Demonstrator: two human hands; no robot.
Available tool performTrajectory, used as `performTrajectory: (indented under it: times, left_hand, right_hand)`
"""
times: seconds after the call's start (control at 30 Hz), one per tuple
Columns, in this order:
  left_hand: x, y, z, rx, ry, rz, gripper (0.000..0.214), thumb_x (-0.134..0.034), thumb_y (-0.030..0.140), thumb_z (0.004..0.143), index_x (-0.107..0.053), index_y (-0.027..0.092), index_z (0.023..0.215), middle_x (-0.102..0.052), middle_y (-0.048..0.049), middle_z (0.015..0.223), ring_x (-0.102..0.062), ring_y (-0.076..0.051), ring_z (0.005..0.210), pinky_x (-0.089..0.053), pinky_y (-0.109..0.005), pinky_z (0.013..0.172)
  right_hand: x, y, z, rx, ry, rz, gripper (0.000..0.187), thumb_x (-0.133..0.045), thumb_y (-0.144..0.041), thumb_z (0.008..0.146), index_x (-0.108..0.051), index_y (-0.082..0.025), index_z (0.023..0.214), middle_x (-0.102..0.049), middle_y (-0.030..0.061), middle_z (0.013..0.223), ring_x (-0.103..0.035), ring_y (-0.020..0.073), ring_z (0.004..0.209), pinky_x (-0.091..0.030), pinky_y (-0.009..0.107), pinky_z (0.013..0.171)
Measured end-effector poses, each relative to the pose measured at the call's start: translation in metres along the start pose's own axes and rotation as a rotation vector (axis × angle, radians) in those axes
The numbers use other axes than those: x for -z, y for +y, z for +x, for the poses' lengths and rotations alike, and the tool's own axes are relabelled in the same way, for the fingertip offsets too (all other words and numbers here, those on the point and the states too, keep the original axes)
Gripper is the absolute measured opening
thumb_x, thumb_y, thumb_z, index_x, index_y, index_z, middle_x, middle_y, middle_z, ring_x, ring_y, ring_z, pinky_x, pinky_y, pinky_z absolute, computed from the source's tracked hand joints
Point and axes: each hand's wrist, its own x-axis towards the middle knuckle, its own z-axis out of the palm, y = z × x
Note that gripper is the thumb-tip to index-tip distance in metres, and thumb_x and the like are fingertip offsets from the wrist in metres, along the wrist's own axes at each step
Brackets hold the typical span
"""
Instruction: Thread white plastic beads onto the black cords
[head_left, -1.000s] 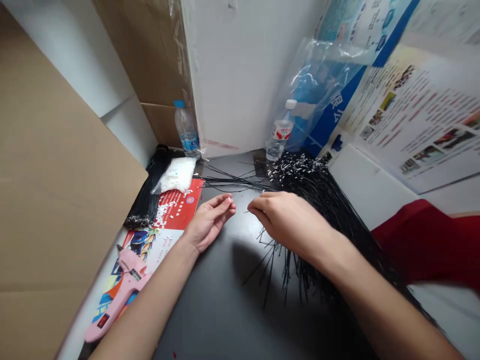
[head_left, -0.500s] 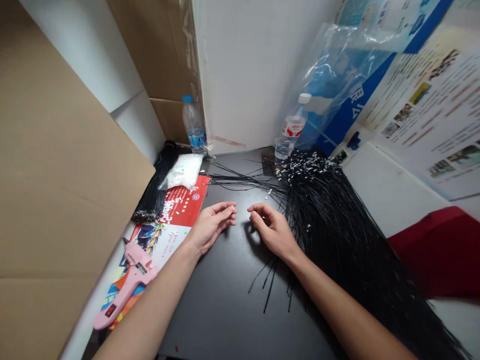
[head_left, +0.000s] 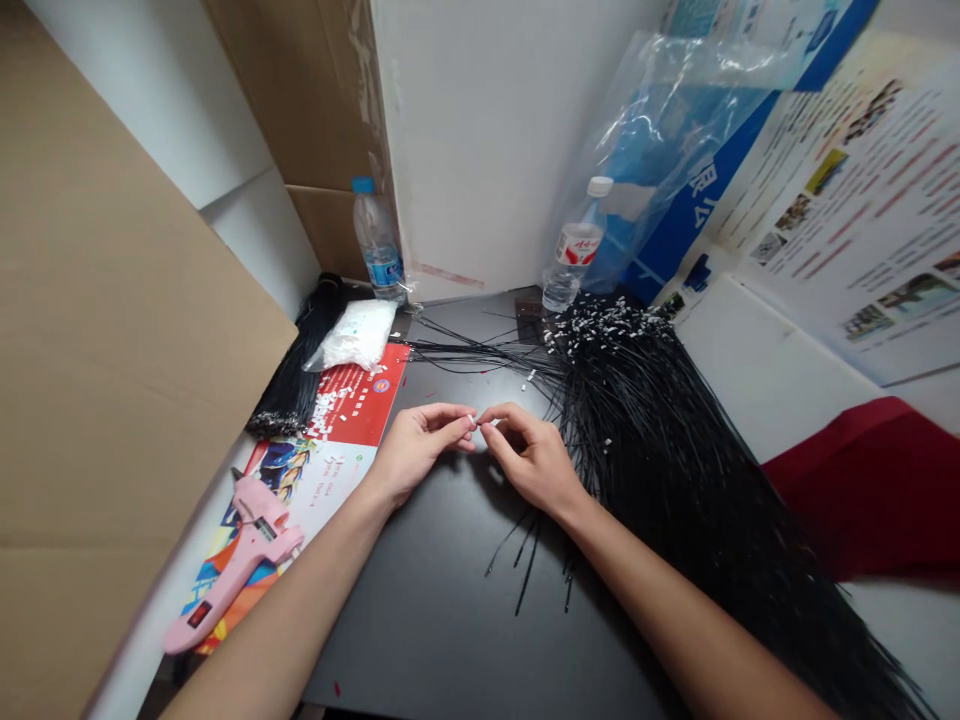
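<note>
My left hand (head_left: 417, 445) and my right hand (head_left: 525, 455) meet fingertip to fingertip above the black table (head_left: 450, 600). Both pinch closed around a tiny white piece (head_left: 474, 422) held between them. A big heap of thin black strands (head_left: 675, 440) with small white tips lies just right of my right hand and fans toward the near right corner. A few loose black strands (head_left: 525, 555) lie under my right wrist.
A pink glue gun (head_left: 232, 565) rests on colourful printed sheets (head_left: 330, 440) at the left. Behind them lie a bundle of black strands (head_left: 300, 365) and a bag of white bits (head_left: 354, 337). Two water bottles (head_left: 375, 240) (head_left: 574, 258) stand at the back. Cardboard (head_left: 112, 350) walls the left; red cloth (head_left: 870, 490) lies right.
My right hand has pulled back from the black heap and moved left until its fingertips meet my left hand's. My left hand has barely shifted.
</note>
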Motion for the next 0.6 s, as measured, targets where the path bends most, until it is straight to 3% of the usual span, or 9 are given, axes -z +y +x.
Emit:
performTrajectory:
  times: [0.1, 0.33, 0.6]
  left_hand:
    - [0.0001, 0.0003, -0.0015, 0.008, -0.023, 0.019, 0.025, -0.085, 0.027, 0.068, -0.078, 0.015, 0.088, -0.078, -0.0049, 0.081, -0.07, -0.011, 0.064, -0.053, -0.022, 0.068]
    - [-0.0005, 0.002, -0.005, 0.057, -0.017, -0.02, 0.035, -0.09, 0.03, 0.061, -0.079, 0.015, 0.091, -0.08, -0.0078, 0.09, -0.074, -0.016, 0.071, -0.058, -0.029, 0.077]
    - [-0.0004, -0.0007, -0.0037, -0.012, -0.025, -0.002, 0.029, -0.087, 0.03, 0.064, -0.077, 0.014, 0.086, -0.077, -0.0041, 0.081, -0.072, -0.014, 0.068, -0.061, -0.028, 0.072]
  right_hand:
    - [0.0, 0.0001, -0.0001, 0.008, 0.013, -0.01, 0.018, -0.055, -0.031, 0.093, -0.067, -0.018, 0.092, -0.046, -0.0064, 0.054, -0.039, 0.0083, 0.048, -0.03, 0.021, 0.05]
    - [0.0006, 0.001, 0.0009, -0.018, 0.011, -0.033, 0.018, -0.058, -0.032, 0.09, -0.066, -0.017, 0.085, -0.046, -0.006, 0.054, -0.039, 0.0083, 0.049, -0.031, 0.021, 0.05]
    - [0.0007, 0.0022, 0.0011, -0.018, 0.008, -0.035, 0.017, -0.058, -0.029, 0.09, -0.069, -0.017, 0.086, -0.061, -0.002, 0.066, -0.045, 0.0085, 0.053, -0.034, 0.022, 0.052]
